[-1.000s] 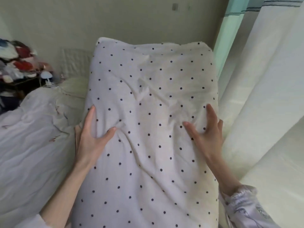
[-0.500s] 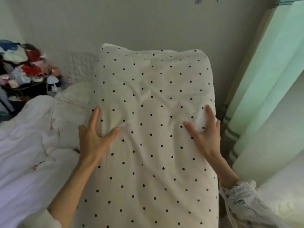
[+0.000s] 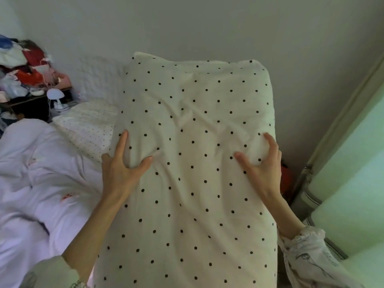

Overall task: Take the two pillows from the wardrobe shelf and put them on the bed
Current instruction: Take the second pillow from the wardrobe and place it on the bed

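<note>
a white lamp beside heaped clothes, pale curtain right.

Two pillows show. One large white pillow with widely spaced black dots is gripped at its sides by two bare hands, the left hand and the right hand. One flatter white pillow with fine small dots lies beyond the left hand. One rumpled pale lilac duvet spreads to the left of the left hand. One small white dome-shaped lamp stands farther off, beyond that same hand. One pale green curtain hangs right of the right hand.
</note>
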Action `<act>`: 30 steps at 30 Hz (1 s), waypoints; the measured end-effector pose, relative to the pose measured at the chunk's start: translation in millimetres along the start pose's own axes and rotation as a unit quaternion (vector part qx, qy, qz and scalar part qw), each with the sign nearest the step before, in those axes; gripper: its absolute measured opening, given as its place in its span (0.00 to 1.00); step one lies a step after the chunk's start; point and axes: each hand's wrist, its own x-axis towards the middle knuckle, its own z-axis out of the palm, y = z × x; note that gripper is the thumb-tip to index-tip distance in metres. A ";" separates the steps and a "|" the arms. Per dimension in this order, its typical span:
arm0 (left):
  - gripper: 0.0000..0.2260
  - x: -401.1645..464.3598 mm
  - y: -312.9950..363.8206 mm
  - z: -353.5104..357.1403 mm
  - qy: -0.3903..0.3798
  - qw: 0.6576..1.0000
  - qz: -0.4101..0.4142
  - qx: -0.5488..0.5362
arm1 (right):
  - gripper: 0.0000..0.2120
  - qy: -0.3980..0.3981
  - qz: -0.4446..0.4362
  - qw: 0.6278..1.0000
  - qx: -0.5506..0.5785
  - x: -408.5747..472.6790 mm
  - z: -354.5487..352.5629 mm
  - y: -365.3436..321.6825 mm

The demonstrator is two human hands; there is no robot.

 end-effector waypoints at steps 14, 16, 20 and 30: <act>0.39 117.0 -12.2 157.1 0.071 0.985 -0.159 -0.008 | 0.41 -0.171 -0.051 0.982 -0.063 245.5 91.4 78.2; 0.39 135.9 -24.2 166.8 0.084 0.981 -0.176 -0.009 | 0.41 -0.193 -0.046 0.978 -0.065 264.6 122.0 89.3; 0.39 184.3 -64.7 182.4 0.115 0.967 -0.226 0.007 | 0.42 -0.246 -0.042 0.964 -0.089 303.6 202.5 107.7; 0.39 277.0 -150.5 206.5 0.173 0.921 -0.349 0.023 | 0.40 -0.384 -0.059 0.915 -0.105 385.8 389.8 128.2</act>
